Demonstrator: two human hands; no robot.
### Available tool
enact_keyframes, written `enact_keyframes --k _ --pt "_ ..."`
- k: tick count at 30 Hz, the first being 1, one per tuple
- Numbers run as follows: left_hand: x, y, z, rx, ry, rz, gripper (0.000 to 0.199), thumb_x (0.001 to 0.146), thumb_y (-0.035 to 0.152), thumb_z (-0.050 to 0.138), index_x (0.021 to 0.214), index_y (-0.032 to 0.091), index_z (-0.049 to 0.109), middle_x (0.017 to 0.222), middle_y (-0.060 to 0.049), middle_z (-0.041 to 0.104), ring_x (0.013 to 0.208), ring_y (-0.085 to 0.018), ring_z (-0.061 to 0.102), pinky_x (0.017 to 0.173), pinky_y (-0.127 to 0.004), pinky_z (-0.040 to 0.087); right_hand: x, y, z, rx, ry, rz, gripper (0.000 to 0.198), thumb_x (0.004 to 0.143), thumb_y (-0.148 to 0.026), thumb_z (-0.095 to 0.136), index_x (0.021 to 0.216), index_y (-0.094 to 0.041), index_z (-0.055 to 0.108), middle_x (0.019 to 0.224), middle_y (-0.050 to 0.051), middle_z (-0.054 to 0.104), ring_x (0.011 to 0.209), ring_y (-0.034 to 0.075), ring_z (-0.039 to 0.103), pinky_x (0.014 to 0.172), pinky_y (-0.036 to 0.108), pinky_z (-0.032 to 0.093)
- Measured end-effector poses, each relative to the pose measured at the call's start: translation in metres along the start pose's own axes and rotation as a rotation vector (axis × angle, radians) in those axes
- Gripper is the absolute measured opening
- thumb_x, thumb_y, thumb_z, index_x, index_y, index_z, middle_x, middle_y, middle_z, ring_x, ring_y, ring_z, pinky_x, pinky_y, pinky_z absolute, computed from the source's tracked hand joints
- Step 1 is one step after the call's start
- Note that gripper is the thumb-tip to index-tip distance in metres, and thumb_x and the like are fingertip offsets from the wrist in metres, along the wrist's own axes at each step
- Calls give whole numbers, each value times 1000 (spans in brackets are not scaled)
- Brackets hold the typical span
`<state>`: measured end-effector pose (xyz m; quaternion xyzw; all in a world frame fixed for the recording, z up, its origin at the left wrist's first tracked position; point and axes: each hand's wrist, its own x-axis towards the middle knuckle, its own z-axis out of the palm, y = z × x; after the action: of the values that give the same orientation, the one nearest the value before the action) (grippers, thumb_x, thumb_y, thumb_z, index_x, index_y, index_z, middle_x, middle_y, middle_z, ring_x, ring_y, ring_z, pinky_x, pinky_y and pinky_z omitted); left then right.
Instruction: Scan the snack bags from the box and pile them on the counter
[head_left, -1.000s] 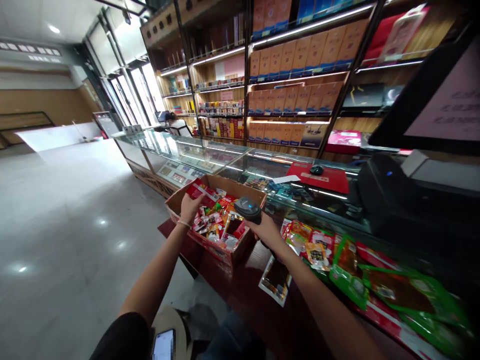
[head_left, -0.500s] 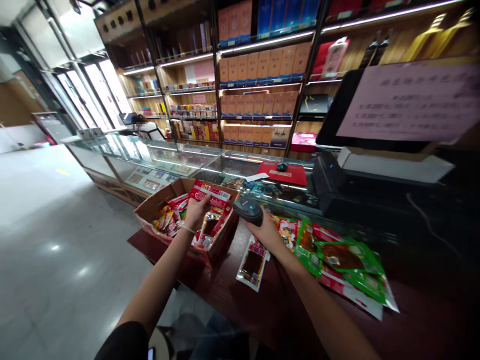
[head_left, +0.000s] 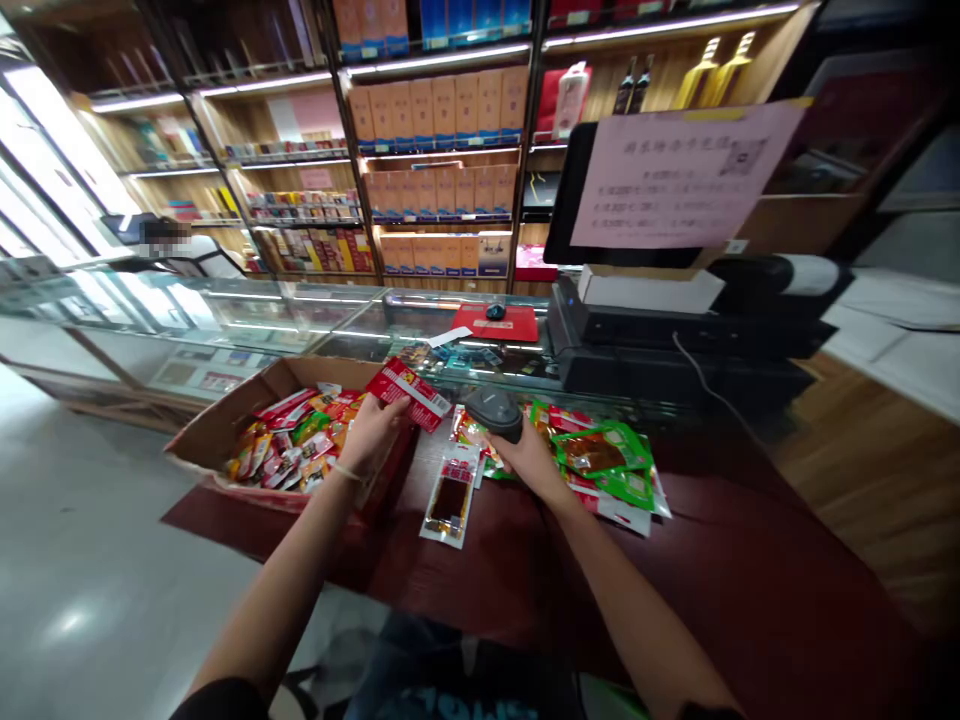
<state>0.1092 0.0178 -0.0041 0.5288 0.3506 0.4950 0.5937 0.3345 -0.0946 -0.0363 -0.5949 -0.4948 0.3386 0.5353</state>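
Note:
My left hand pinches a red snack packet with a white barcode strip, above the right side of the cardboard box. Loose snack packets in red, orange and green fill the box. In my right hand is a black barcode scanner, its head pointing left toward the red packet, a short gap away. A clear packet with dark contents lies on the dark red table below the scanner. Green and red packets are piled to the right of my right hand.
Behind the table runs a glass display counter with a red mat and a computer mouse on it. At the right stands a monitor with a pink notice over its screen. Shelves of boxes line the back.
My view has turned to the right. The red packet has come up out of the box and tilted, its barcode strip nearer the scanner. My right hand still holds the scanner.

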Motion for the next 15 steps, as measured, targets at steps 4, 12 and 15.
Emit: enact_keyframes --k 4,12,15 --pt "0 -37 41 53 -118 58 37 72 34 71 103 16 60 93 -4 69 82 -17 65 74 -29 52 -16 16 -32 66 116 91 40 75 -44 67 104 -23 51 48 -9 49 34 11 43 35 23 33" --pt "10 -113 95 528 -289 467 27 79 9 53 98 20 69 109 -6 69 110 -21 60 102 -38 44 -43 46 -79 174 250 157 42 67 -53 74 82 -22 50 45 -7 49 32 12 45 35 25 36" --pt "14 -142 97 660 -430 457 38 76 1 46 100 20 69 116 -7 68 116 -20 58 105 -40 42 -50 50 -88 216 290 166 41 68 -52 74 84 -22 51 45 -7 49 32 11 44 35 24 36"
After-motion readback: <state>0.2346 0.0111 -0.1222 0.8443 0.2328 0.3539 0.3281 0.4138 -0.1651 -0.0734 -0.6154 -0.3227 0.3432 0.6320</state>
